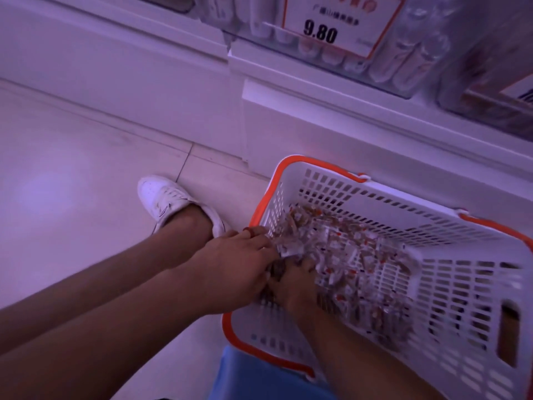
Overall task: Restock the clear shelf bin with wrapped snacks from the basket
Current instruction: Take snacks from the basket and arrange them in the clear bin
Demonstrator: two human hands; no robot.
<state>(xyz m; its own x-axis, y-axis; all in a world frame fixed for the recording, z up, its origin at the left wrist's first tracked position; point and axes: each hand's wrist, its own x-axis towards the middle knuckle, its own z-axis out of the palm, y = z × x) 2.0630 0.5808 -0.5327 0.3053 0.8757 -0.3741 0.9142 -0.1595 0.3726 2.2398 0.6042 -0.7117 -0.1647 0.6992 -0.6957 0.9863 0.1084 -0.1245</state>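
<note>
Pale glossy tiled floor (72, 183) across the left half, under dim violet light; meets a white shelf plinth (288, 116) running from upper left to right. Shop aisle setting, judged from the price card.

White lace-up sneaker (164, 197) flat on the tiles, just left of the basket.

Left hand (239, 267): reaches over the near left rim of the basket. Fingers close together, tips curled down onto a cluster of wrappers at the edge of the pile; reads as a gathering grip.

Right hand (294, 284): touches the left hand, just right of it, inside the basket. Fingertips sunk in the pile; motion blur prevents telling whether pinching or merely pressing.

Small clear-wrapped snacks with brown and orange contents (346, 255): heaped loose across the basket bottom, thickest from the hands toward the far right corner.

White perforated plastic basket with orange rim and handles (432, 215): sits below the shelf edge, apparently resting on a blue support (253, 379), only partly visible.

Clear plastic shelf bin (398, 67): on the shelf above the basket, well apart from both hands. Carries a white price card with orange border (331, 30) marked 9.80. Holds some packaged stock already; fill level not readable. Second clear bin (490, 105) further right, contents blurred.

Progress, as a judgement: pickup stage of a transfer cycle. Large stock left in the basket; lift, carry and release into the bin not yet done. Many handfuls likely required.
</note>
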